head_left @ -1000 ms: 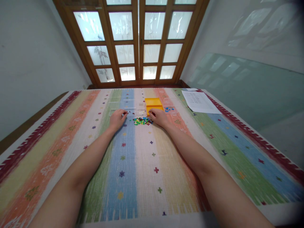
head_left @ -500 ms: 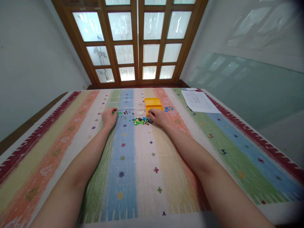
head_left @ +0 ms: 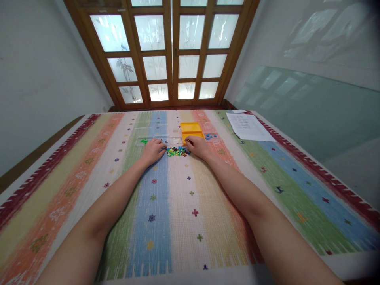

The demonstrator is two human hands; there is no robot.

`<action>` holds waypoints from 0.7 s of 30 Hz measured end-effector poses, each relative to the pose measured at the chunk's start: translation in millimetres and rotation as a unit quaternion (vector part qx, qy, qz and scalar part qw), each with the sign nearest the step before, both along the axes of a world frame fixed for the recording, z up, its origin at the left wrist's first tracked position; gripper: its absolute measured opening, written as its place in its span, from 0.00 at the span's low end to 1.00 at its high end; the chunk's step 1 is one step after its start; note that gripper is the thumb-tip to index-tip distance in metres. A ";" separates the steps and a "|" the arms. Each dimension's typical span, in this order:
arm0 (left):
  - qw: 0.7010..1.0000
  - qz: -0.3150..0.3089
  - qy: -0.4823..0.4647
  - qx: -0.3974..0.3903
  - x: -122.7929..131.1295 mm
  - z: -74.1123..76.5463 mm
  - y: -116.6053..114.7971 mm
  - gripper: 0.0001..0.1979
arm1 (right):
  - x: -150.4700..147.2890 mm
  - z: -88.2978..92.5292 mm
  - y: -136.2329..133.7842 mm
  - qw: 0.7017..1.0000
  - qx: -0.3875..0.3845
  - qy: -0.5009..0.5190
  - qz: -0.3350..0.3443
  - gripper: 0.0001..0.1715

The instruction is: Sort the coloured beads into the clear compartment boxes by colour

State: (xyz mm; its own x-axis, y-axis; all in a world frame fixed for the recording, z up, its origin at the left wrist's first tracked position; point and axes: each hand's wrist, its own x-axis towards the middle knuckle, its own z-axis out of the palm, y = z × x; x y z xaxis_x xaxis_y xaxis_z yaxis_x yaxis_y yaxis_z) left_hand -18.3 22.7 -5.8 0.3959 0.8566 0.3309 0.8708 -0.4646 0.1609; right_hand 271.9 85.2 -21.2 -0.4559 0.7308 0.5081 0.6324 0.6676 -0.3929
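Observation:
A small heap of mixed green, yellow, blue and dark pieces (head_left: 177, 151) lies on the striped cloth. My left hand (head_left: 153, 151) is at the heap's left edge, its fingers bent and drawn together; what they hold, if anything, is too small to see. My right hand (head_left: 197, 146) rests at the heap's right side, in front of the yellow box (head_left: 191, 126). Its fingers are pinched, their contents hidden. Green pieces (head_left: 144, 141) lie in a clear box (head_left: 139, 144) behind my left hand. Blue pieces (head_left: 210, 136) sit in a clear box (head_left: 218, 139) right of the yellow one.
Another clear box (head_left: 175, 139) stands between the left clear box and the yellow box. A printed paper sheet (head_left: 249, 127) lies at the table's back right. The striped tablecloth (head_left: 184, 221) covers the table, and glazed wooden doors (head_left: 172, 59) stand behind it.
My left hand has moved right and slightly nearer, from the green pieces in the clear box to the heap's left edge. My right hand has hardly moved.

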 end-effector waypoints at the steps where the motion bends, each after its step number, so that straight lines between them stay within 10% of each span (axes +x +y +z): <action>1: 1.000 -0.006 0.004 -0.003 -0.2 -0.6 0.3 0.11 | -0.1 0.0 0.0 1.000 0.000 0.000 0.000 0.09; 21: 0.988 0.080 -0.128 0.028 -16.3 -7.4 11.9 0.09 | -1.0 3.5 -3.6 1.000 -0.009 -0.001 0.007 0.09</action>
State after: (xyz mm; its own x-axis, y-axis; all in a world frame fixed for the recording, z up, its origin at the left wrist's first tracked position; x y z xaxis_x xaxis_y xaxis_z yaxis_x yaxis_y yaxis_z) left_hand -34.6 34.6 -13.2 0.1540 0.8786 0.4520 0.8676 -0.3391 0.3636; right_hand 270.9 81.6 -17.7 -0.4670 0.7334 0.4940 0.6232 0.6693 -0.4045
